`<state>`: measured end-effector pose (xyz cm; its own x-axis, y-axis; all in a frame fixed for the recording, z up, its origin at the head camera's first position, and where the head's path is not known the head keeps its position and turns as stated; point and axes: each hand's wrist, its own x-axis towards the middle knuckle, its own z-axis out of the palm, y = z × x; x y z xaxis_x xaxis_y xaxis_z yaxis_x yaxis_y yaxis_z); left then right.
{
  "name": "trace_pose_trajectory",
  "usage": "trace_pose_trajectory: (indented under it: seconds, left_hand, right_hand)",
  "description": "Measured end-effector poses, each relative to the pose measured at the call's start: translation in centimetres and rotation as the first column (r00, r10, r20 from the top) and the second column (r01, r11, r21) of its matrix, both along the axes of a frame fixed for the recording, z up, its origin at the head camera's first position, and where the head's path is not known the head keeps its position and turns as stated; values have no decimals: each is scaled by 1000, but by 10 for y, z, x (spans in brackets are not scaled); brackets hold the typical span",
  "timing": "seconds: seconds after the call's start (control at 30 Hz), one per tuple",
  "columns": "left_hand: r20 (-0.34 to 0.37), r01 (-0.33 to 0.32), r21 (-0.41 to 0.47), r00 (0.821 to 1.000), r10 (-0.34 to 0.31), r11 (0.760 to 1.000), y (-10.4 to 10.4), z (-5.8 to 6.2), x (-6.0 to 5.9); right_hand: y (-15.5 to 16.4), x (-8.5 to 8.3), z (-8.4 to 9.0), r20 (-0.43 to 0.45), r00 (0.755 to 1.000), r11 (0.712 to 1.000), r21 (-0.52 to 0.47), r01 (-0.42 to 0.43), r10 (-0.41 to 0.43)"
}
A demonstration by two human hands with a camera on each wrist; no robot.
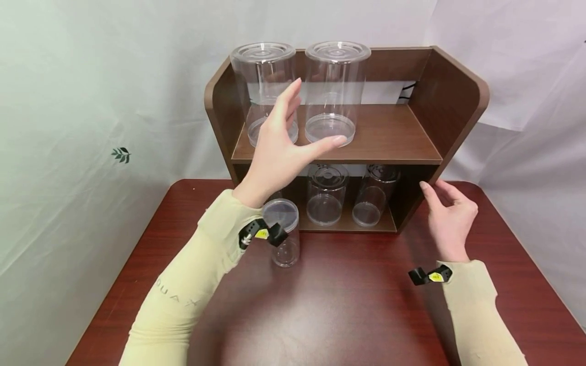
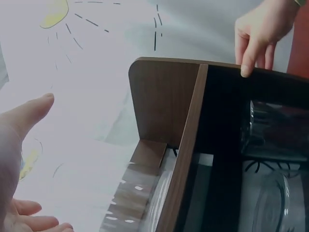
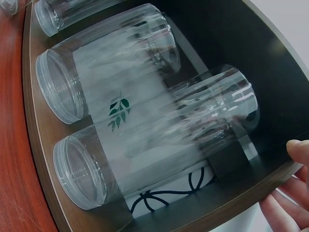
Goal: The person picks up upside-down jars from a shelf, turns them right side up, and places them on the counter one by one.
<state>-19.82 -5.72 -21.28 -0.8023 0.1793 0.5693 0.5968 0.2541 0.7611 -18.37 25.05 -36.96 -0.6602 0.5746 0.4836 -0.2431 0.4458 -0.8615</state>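
Head view: my left hand hangs open, empty, before two tall clear lidded jars on the upper shelf; I judge them light, rigid, slick, best grasped round the middle.

Left wrist view: thumb and fingers spread.

Right wrist view: my right hand's fingertips rest on the shelf's side panel.

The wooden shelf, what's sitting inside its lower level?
Two clear jars stand side by side in the shelf's lower level. The left hand and sleeve cover its left part, so anything there is hidden.
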Motion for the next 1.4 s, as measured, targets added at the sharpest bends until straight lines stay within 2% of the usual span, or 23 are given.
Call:
trace_pose_trajectory:
  seconds: [0.13,0.3,0.43,0.67,0.77,0.93,1.13,1.27,1.4]
  left_hand:
    - [70,-15,-20,997,16,1000,8,-1,-20]
    - [107,-48,-35,993,51,998,19,0,-34]
    - [110,-68,-49,991,73,996,26,2,-37]
    - [118,-52,-27,991,55,998,43,5,-34]
    - [124,-74,-56,989,81,996,49,6,-37]
    - [151,-124,-119,978,141,985,59,10,-55]
    - [240,-143,-141,955,174,980,65,13,-75]
    - [302,-140,-131,937,174,981,65,13,-80]
    - [325,-126,-142,931,167,982,65,12,-81]
  right_hand:
    - [-6,6,6,-5,1000,1000,-8,-14,14]
    - [-8,6,8,-15,1000,1000,-7,-17,17]
    - [-4,2,2,-8,1000,1000,0,-10,10]
    - [6,-7,-10,0,1000,1000,20,11,-11]
    - [8,-10,-12,-7,1000,1000,23,8,-8]
    - [8,-10,-12,-2,1000,1000,23,6,-6]
    - [1,-4,-6,1,1000,1000,14,3,-3]
    - [-3,-1,-4,3,1000,1000,6,-4,4]
    - [0,-2,-5,3,1000,1000,8,2,-2]
